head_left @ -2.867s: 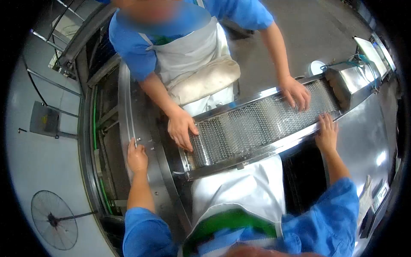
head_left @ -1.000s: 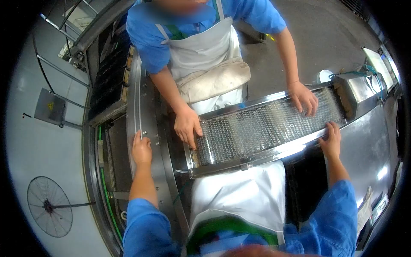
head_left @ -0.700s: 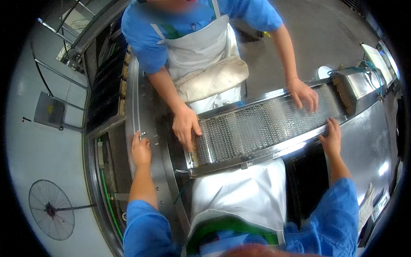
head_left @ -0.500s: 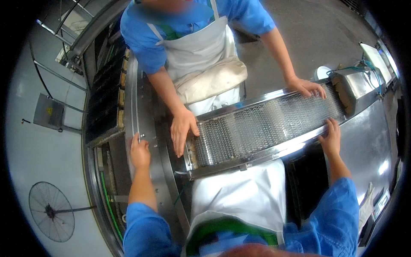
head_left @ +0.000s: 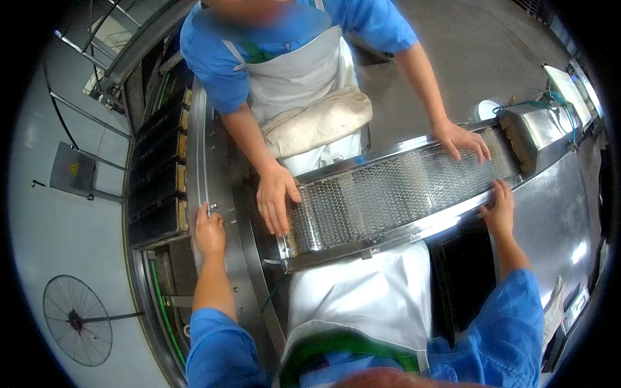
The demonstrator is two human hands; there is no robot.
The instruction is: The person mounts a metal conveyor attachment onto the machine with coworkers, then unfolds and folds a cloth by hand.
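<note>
My left hand [head_left: 210, 233] is at the long steel rail [head_left: 202, 149], with its fingers curled over the rail's edge. My right hand [head_left: 499, 208] rests on the near side of a metal mesh conveyor belt [head_left: 381, 191], its thumb and fingers apart at the frame's edge. Across the belt stands a co-worker in a blue shirt and white apron. One of the co-worker's hands [head_left: 277, 197] lies over the belt's left end. The other hand [head_left: 460, 139] reaches flat over the far right of the mesh.
Black trays [head_left: 155, 187] stand in a row beyond the steel rail. A steel housing [head_left: 543, 136] covers the belt's right end, with a sheet-metal surface [head_left: 556, 213] beside it. A wall fan [head_left: 76, 320] and a grey box [head_left: 72, 169] are at left.
The row of black trays has slid toward me along the rail. The co-worker's hand at the right has shifted slightly on the mesh. My hands stay in place.
</note>
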